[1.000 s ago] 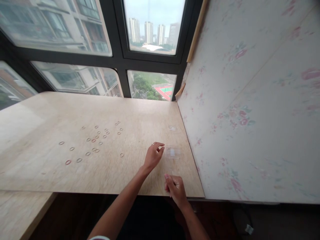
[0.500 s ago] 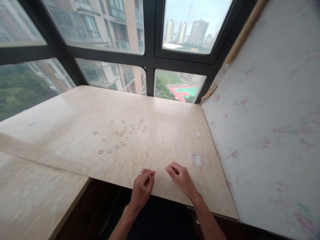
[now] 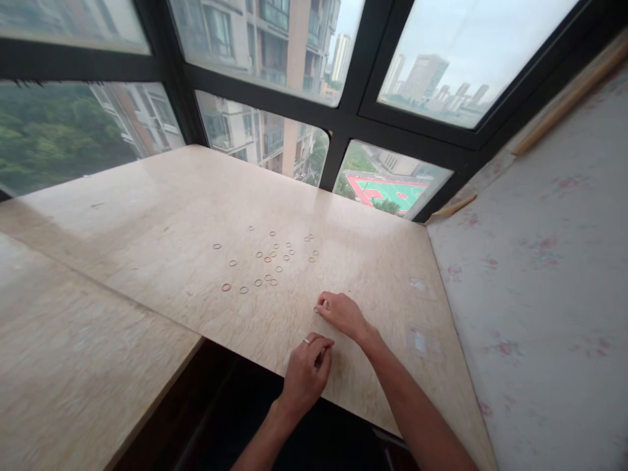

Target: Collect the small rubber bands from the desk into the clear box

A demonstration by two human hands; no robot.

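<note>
Several small thin rings lie scattered over the middle of the stone ledge, among them a red ring (image 3: 226, 287) at the near left. At the fingertips of my right hand (image 3: 341, 312) is a single ring (image 3: 316, 309); the thumb and index finger are pinched at its edge. My left hand (image 3: 307, 366) is nearer the ledge's front edge, its fingertips pressed together; whatever they may hold is too small to make out. A silver ring (image 3: 306, 341) sits on one of its fingers.
Two clear plastic packets, a far packet (image 3: 420, 286) and a near packet (image 3: 418, 341), lie on the ledge (image 3: 161, 261) at the right. A flowered wall (image 3: 549, 314) bounds the right side. Dark-framed windows (image 3: 338, 124) stand behind.
My right hand has moved forward and left to the lone ring and touches it. My left hand stays near the front edge, still closed. The view has turned and tilted.
</note>
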